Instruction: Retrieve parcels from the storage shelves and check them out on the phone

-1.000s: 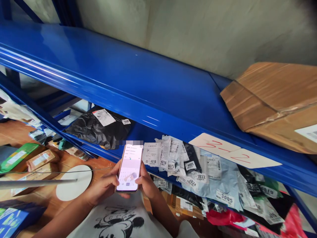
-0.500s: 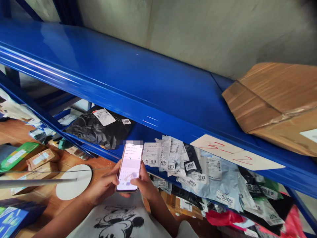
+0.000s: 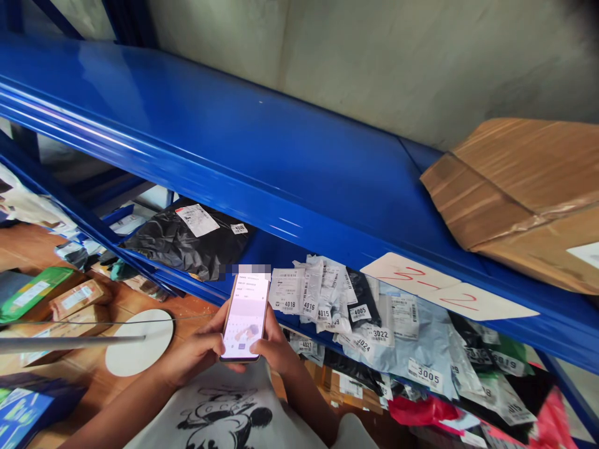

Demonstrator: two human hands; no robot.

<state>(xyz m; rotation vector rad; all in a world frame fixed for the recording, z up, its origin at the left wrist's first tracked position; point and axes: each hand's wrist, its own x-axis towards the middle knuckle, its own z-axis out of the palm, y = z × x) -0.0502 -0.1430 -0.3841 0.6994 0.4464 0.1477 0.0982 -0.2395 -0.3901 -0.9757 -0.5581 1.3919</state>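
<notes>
A lit smartphone (image 3: 244,317) is held upright in front of my chest, with a keyboard on the lower half of its screen. My left hand (image 3: 202,349) grips its left edge, thumb beside the screen. Around the right edge wraps my right hand (image 3: 276,346), its thumb over the lower right of the keyboard. The fingers behind the phone are mostly hidden. Just beyond the phone, a black plastic parcel (image 3: 187,243) lies on the lower blue shelf. To the right are several labelled parcels, among them a grey-white one (image 3: 287,290) marked 4018.
A blue shelf (image 3: 224,143) crosses the view, with a cardboard box (image 3: 524,187) at its right and a card (image 3: 444,287) reading 3-2 on its edge. Packages, including a green parcel (image 3: 37,293), and a white round base (image 3: 140,343) with a pole stand at left.
My right thumb has shifted slightly on the keyboard. A small marker on the phone's screen is gone. Both hands keep their hold, and the parcels have not moved.
</notes>
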